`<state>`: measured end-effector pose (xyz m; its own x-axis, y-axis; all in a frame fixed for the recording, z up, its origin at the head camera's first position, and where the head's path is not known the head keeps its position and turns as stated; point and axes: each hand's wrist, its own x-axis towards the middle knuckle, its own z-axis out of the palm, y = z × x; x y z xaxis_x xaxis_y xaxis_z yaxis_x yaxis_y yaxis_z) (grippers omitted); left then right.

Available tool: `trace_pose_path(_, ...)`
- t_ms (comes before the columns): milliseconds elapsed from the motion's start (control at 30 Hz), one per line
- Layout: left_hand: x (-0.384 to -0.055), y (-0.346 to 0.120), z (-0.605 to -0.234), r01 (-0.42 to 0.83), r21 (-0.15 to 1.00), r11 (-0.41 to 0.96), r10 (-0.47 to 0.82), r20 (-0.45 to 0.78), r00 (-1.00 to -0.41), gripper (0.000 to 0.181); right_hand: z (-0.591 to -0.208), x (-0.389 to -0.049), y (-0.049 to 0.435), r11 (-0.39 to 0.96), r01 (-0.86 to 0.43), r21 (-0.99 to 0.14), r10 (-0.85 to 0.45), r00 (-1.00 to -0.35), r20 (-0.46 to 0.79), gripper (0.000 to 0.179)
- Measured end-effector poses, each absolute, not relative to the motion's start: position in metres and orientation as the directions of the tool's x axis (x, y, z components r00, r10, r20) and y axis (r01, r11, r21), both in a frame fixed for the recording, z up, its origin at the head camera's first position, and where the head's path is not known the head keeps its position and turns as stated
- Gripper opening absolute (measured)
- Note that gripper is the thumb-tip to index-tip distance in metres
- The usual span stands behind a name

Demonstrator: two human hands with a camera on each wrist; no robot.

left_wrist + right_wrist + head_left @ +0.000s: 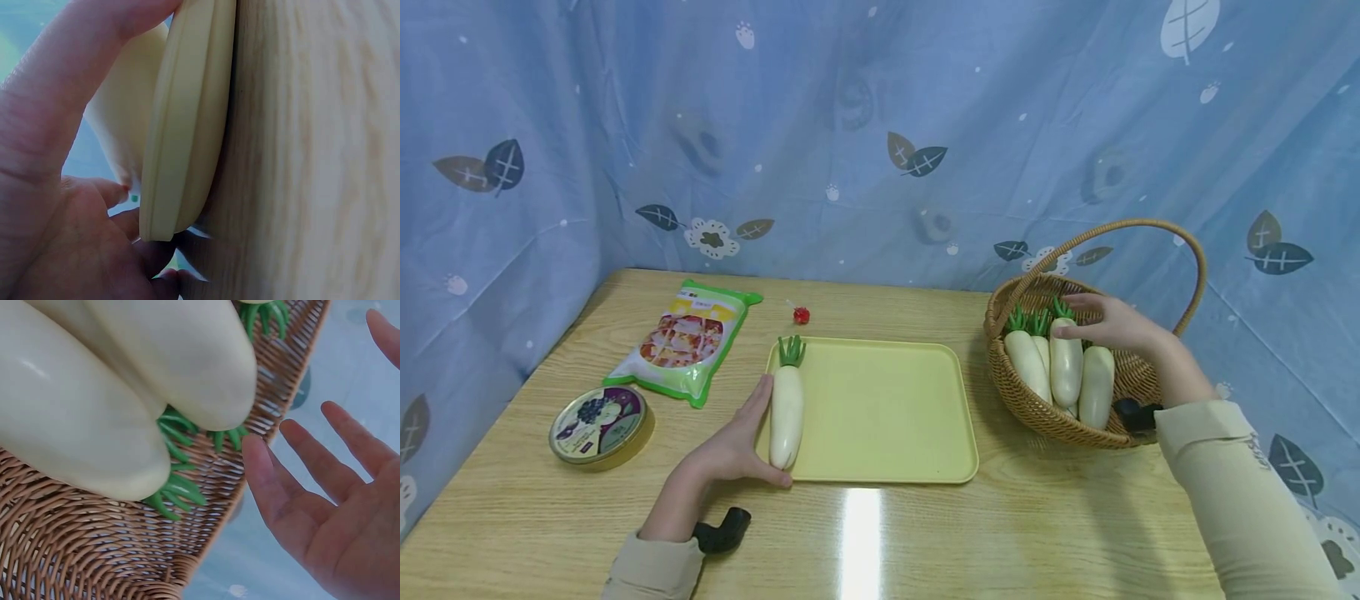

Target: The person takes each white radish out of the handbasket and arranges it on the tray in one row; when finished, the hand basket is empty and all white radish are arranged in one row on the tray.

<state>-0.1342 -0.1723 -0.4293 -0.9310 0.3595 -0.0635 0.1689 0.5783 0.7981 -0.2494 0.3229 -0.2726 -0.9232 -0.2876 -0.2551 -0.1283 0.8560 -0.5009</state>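
On the left side of a yellow tray lies a white radish with a green top. My left hand spans the tray's near left corner, its thumb at the front edge and its fingers along the left side. The left wrist view shows the tray's rim between thumb and fingers. Over the wicker basket my right hand is held with spread fingers and nothing in them. Its fingertips are close to the leafy end of a white radish; several radishes lie in the basket.
A green-edged food packet lies at the back left of the wooden table, with a round tin nearer. Behind the tray is a small red item. The basket's tall handle arches up at right, before a blue curtain.
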Motion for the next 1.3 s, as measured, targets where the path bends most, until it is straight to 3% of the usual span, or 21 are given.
trace_pose_path(367,-0.134,-0.172,-0.428,0.167,0.793,0.586,0.359,-0.069,-0.931,0.142,-0.284,-0.26,0.331,0.855,-0.039,-0.517,-0.239,-0.915,-0.327,0.087)
trace_pose_path(933,-0.135,-0.173,-0.43,0.164,0.798,0.579,0.357,-0.068,-0.932,0.141,-0.295,-0.269,0.328,0.782,0.146,-0.606,-0.244,-0.823,-0.513,0.094)
trace_pose_path(1300,-0.134,-0.173,-0.43,0.154,0.797,0.584,0.354,-0.079,-0.932,0.142,-0.298,-0.268,0.322,0.829,0.109,-0.549,-0.234,-0.824,-0.517,0.093)
